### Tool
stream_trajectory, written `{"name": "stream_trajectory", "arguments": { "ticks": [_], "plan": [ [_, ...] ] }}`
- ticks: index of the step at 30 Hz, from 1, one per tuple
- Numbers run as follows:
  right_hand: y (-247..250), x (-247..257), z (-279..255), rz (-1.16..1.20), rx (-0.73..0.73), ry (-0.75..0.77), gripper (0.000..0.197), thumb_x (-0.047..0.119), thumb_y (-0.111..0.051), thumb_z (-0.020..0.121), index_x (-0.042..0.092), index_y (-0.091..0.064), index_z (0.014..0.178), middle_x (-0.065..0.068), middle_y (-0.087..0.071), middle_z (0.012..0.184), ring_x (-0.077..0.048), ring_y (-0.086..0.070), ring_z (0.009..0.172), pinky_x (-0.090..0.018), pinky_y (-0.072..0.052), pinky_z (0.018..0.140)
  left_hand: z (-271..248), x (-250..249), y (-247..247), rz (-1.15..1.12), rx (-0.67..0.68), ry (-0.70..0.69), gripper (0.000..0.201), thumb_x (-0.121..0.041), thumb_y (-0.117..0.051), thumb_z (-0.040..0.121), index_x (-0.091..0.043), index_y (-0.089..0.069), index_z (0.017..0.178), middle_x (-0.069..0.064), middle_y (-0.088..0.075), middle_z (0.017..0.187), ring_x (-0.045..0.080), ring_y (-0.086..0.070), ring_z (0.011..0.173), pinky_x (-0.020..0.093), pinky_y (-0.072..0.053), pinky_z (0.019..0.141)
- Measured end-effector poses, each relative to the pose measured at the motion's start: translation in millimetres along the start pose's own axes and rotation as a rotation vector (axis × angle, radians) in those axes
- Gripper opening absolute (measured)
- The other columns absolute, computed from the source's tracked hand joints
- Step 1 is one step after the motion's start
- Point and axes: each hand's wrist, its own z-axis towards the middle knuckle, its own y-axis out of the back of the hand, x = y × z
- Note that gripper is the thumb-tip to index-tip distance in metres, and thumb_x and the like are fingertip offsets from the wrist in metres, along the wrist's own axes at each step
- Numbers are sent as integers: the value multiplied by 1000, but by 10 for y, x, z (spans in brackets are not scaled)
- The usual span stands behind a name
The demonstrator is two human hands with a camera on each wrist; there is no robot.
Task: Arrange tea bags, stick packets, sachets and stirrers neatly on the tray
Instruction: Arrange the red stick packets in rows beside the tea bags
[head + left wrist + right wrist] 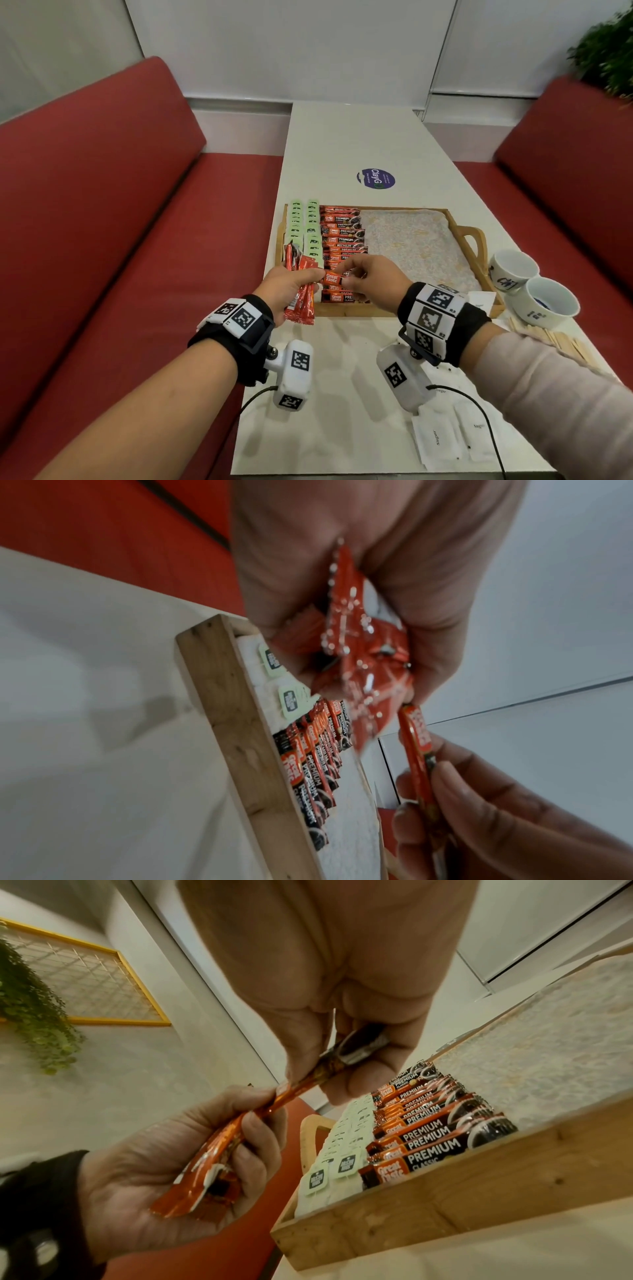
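Left hand clutches bundle of orange stick packets over tray near-left corner. Right hand pinches single packet above packet column. Tea bags line tray left edge; tray right half open. Stirrers, sachets on table outside tray.

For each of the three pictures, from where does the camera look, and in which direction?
Head: from above, forward and down at the tray; both forearms and hands show.
Left wrist: under the left hand, along its fingers gripping a packet bunch.
Right wrist: under the right hand, toward the tray's near wall; the left hand shows too.
All share the single stick packet that the right hand pinches.
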Motion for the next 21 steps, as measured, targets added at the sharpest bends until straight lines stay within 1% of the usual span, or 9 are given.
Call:
{"name": "stream_trajectory", "arguments": {
  "ticks": [4,7,9,11,14,17,18,20,21],
  "plan": [
    [-22,-13,27,-74,-64,-6,10,13,-60,91,20,-57,84,5,-51,68,-11,-49,61,-24,-43,61,26,-17,43,9,-12,-42,13,-8,-68,85,-14,-63,95,3,-65,81,9,-58,62,24,-51,58],
    [26,-53,29,-69,-97,-32,7,13,-59,91,18,-58,87,7,-53,72,-13,-51,71,-29,-45,71,26,-63,36,-4,-13,-74,10,-8,-66,86,-17,-63,90,1,-66,80,7,-59,61,22,-52,53],
    [94,-65,34,-57,-109,-39,8,11,-59,92,19,-60,90,10,-53,74,-9,-51,69,-29,-44,73,69,-96,30,6,-17,-78,10,-9,-67,86,-18,-63,89,1,-67,82,9,-60,65,26,-55,61],
    [167,-52,68,-69,-111,-40,10,11,-60,91,21,-63,90,9,-55,73,-6,-50,65,-26,-44,72,119,-129,23,7,-11,-75,9,-11,-68,86,-18,-63,89,2,-68,84,11,-62,70,32,-55,70],
    [276,-26,163,-63,-147,-36,12,9,-66,87,20,-65,82,5,-58,68,-7,-51,61,-22,-45,63,211,-181,7,-50,-3,-61,11,-12,-68,86,-16,-64,96,0,-70,77,9,-65,64,36,-58,69],
    [391,-38,334,-86,-208,-42,14,9,-70,83,20,-64,77,6,-59,68,-6,-53,62,-22,-45,65,362,-245,25,-81,-44,-61,27,-15,-69,85,-12,-64,112,0,-69,78,14,-66,72,46,-56,82],
    [427,-53,411,-95,-220,-54,13,9,-70,83,19,-64,77,6,-59,68,-6,-53,61,-21,-43,64,426,-265,42,-83,-68,-58,33,-16,-70,85,-11,-62,116,1,-69,80,16,-66,75,45,-56,82],
    [493,-92,583,-139,-245,-80,15,9,-70,83,19,-63,75,6,-58,67,-8,-52,62,-22,-42,62,550,-312,70,-104,-107,-55,32,-17,-72,84,-10,-62,114,0,-69,77,11,-66,68,34,-57,65],
    [523,-117,680,-168,-256,-97,15,11,-70,84,20,-63,74,7,-57,67,-9,-52,63,-22,-40,61,607,-346,77,-115,-118,-54,29,-17,-72,84,-12,-62,111,-1,-68,74,8,-65,64,28,-54,56]
  ]
}}
